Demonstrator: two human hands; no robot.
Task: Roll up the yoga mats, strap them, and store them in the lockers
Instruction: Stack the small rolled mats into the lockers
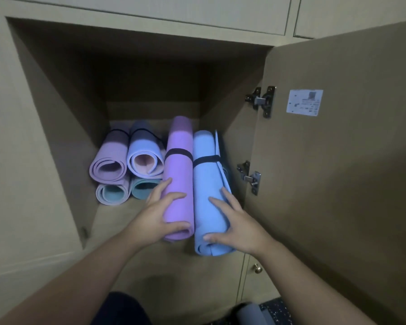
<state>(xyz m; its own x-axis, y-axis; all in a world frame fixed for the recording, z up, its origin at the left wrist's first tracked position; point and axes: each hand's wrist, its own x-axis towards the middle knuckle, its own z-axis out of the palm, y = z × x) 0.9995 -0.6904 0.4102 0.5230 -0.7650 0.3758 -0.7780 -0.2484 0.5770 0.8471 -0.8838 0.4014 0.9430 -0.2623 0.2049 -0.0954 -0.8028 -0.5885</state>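
A rolled purple mat (179, 165) with a black strap lies lengthwise in the open locker (56, 127), its near end sticking out over the front edge. My left hand (161, 212) grips that near end, thumb under it. Beside it on the right lies a rolled blue mat (205, 184), also strapped, with a loose flap along its right side. My right hand (232, 224) holds the blue mat's near end, fingers spread over the top. Both mats touch along their length.
Several rolled mats (127, 170) are stacked two high at the locker's back left. The locker door (338, 160) stands open on the right with two hinges and a white label. A small knob (257, 268) sits on a lower door. Another grey roll (251, 313) lies on the floor.
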